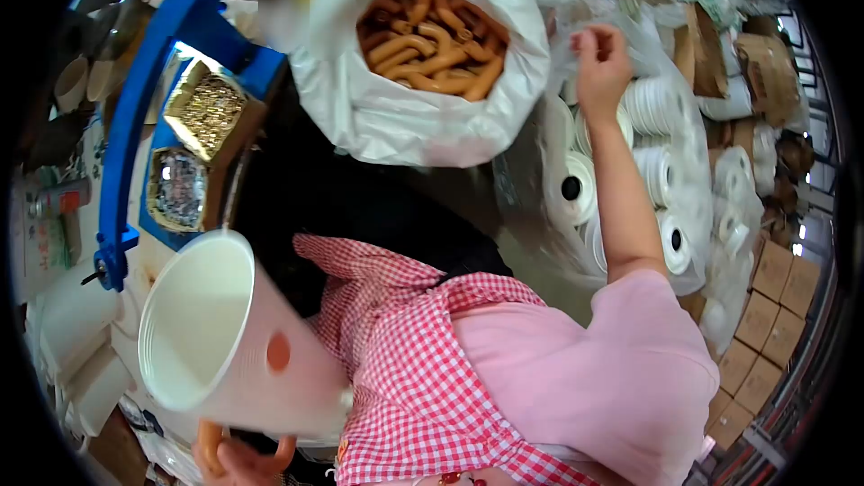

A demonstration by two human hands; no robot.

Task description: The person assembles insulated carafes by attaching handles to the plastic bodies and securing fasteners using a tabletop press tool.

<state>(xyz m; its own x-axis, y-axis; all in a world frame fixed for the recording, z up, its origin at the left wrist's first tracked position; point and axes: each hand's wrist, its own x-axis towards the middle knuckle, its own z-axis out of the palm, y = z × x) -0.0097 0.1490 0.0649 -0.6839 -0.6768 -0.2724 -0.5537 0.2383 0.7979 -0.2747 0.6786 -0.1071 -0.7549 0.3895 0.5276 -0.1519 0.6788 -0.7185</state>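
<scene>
My left hand (241,465), at the bottom left, is closed around a tan curved handle (211,446) at the side of a large white plastic bucket (310,387). The bucket is tilted, its mouth towards the upper left, and a round brown-orange spot shows on its wall. My right hand (601,67) is raised with curled fingers beside an open white plastic bag (423,139) full of tan curved handles (441,49). Whether these fingers hold anything small cannot be made out. Below that hand lies a clear bag of white round parts (576,187), some with black centres.
At left, a blue metal frame (135,117) stands by a box of gold-coloured small parts (211,112) and a box of silver-coloured small parts (180,187). White containers (85,315) stand at far left. Cardboard boxes (758,319) are stacked at right.
</scene>
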